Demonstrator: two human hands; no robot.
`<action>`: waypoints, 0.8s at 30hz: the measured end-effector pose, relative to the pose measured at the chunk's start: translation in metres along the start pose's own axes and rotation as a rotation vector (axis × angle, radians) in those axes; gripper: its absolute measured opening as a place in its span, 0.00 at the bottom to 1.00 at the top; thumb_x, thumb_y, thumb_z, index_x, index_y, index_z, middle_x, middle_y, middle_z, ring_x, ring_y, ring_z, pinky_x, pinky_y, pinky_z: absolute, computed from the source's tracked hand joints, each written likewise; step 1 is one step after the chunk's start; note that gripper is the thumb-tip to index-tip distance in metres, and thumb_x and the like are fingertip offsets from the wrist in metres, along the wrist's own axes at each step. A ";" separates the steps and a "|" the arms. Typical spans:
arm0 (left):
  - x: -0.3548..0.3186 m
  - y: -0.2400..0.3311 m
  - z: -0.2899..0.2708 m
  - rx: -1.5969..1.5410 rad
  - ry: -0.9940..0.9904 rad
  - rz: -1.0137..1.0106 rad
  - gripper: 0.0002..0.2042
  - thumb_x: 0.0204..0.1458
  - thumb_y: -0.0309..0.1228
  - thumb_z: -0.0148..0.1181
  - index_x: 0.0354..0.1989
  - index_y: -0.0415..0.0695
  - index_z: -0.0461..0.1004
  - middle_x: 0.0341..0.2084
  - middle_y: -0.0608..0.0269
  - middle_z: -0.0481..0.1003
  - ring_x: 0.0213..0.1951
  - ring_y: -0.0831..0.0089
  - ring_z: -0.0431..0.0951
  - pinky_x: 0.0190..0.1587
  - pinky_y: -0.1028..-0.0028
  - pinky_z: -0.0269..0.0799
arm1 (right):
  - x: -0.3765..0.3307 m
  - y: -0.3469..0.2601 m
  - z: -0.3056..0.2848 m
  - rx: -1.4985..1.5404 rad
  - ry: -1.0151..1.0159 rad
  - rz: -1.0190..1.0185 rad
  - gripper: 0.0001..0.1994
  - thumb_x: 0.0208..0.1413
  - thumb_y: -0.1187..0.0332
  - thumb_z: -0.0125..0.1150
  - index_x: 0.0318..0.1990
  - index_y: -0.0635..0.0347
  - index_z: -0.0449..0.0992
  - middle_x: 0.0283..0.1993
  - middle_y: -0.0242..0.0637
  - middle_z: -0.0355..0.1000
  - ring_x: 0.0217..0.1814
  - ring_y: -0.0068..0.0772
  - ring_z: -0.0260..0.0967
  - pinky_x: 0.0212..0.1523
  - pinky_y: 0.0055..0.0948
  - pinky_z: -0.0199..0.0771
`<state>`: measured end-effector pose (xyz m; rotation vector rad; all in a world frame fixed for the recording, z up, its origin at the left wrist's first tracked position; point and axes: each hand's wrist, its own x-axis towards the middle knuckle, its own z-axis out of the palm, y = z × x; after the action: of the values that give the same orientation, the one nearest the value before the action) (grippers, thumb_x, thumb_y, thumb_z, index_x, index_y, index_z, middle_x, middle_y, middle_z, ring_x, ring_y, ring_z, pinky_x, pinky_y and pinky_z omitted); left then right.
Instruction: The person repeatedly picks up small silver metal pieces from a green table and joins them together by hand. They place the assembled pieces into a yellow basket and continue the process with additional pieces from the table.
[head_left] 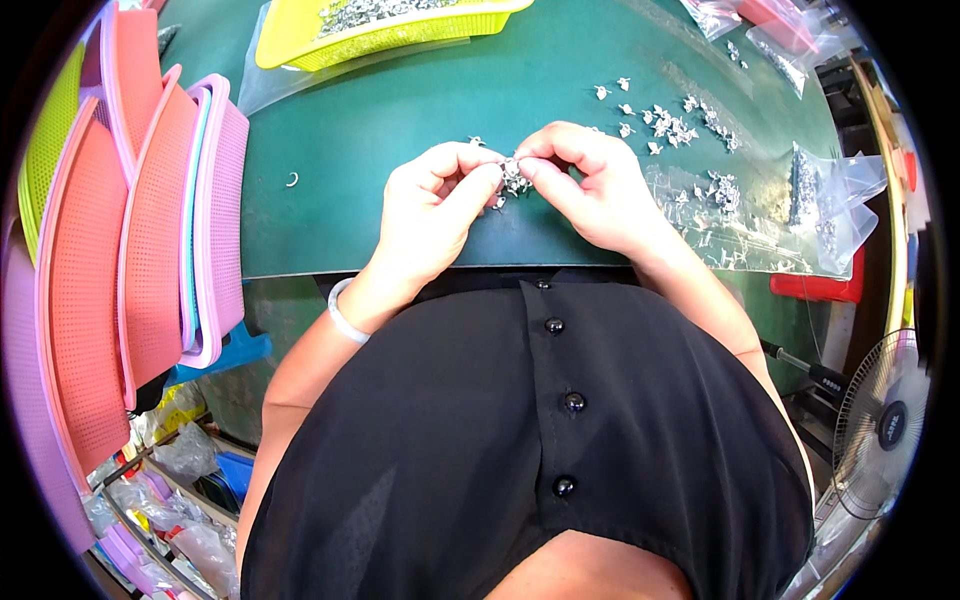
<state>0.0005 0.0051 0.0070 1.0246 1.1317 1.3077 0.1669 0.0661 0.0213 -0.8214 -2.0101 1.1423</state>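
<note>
While a green counter [340,220] spreads across the upper part of the view, a person in a black blouse [450,420] sits against its near edge. Tall perforated baskets [85,300] in coral, lilac and green stand nested at the left. A yellow-green basket [400,45] full of small silver parts is at the far side. Beyond the right edge is a fan [860,445], its dark hub bearing pale lettering too small to read; white marks also show on a black handle [829,380] nearby. A clear plastic bag [858,205] with silver parts inside lies at the counter's right edge.

The left hand [430,205], a pale bangle [345,315] on its wrist, and the right hand [605,195] meet near the counter's front edge. Each grip is narrow, thumb and forefinger pinching a small silver metal piece [511,168] between the two hands, above a few similar parts. Loose silver clusters [668,127] lie to the right; one curved silver bit [292,180] lies alone at left.
</note>
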 end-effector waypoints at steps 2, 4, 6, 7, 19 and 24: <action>-0.001 0.000 0.000 -0.076 -0.018 -0.070 0.06 0.53 0.24 0.52 0.36 0.37 0.73 0.26 0.64 0.74 0.27 0.81 0.71 0.31 0.82 0.67 | 0.001 0.006 -0.001 -0.181 0.050 -0.229 0.03 0.48 0.74 0.58 0.29 0.63 0.72 0.27 0.35 0.70 0.27 0.31 0.68 0.30 0.27 0.68; -0.002 0.000 -0.001 -0.157 -0.036 -0.105 0.06 0.54 0.25 0.52 0.37 0.37 0.73 0.26 0.63 0.74 0.27 0.80 0.72 0.31 0.82 0.68 | 0.002 0.009 0.000 -0.278 0.073 -0.345 0.03 0.46 0.75 0.59 0.28 0.62 0.72 0.27 0.37 0.70 0.29 0.37 0.69 0.31 0.30 0.69; -0.002 0.000 -0.002 -0.154 -0.038 -0.102 0.06 0.54 0.25 0.51 0.37 0.36 0.72 0.26 0.63 0.74 0.27 0.80 0.72 0.31 0.82 0.68 | 0.002 0.009 0.001 -0.292 0.066 -0.344 0.04 0.44 0.75 0.59 0.28 0.62 0.71 0.27 0.39 0.70 0.31 0.41 0.69 0.32 0.32 0.70; -0.001 -0.001 -0.003 -0.152 -0.039 -0.100 0.06 0.54 0.25 0.51 0.37 0.36 0.72 0.26 0.63 0.74 0.28 0.80 0.72 0.31 0.81 0.68 | 0.003 0.009 0.001 -0.293 0.052 -0.345 0.03 0.45 0.75 0.59 0.29 0.62 0.71 0.28 0.38 0.70 0.31 0.41 0.69 0.32 0.32 0.70; 0.005 -0.005 -0.014 -0.518 -0.032 -0.261 0.06 0.52 0.23 0.48 0.37 0.37 0.68 0.31 0.57 0.74 0.32 0.71 0.75 0.36 0.75 0.73 | 0.000 0.025 -0.010 -0.707 0.000 -0.277 0.04 0.44 0.72 0.58 0.29 0.58 0.74 0.30 0.34 0.65 0.35 0.36 0.63 0.37 0.32 0.64; 0.006 -0.001 -0.013 -0.467 -0.033 -0.290 0.06 0.52 0.22 0.48 0.37 0.37 0.68 0.31 0.58 0.73 0.33 0.72 0.75 0.36 0.75 0.72 | -0.001 0.024 -0.010 -0.739 -0.006 -0.261 0.04 0.43 0.71 0.59 0.29 0.58 0.75 0.31 0.34 0.64 0.37 0.35 0.62 0.38 0.32 0.62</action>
<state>-0.0121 0.0105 0.0034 0.5156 0.8543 1.2336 0.1802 0.0801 0.0041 -0.8520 -2.4802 0.2320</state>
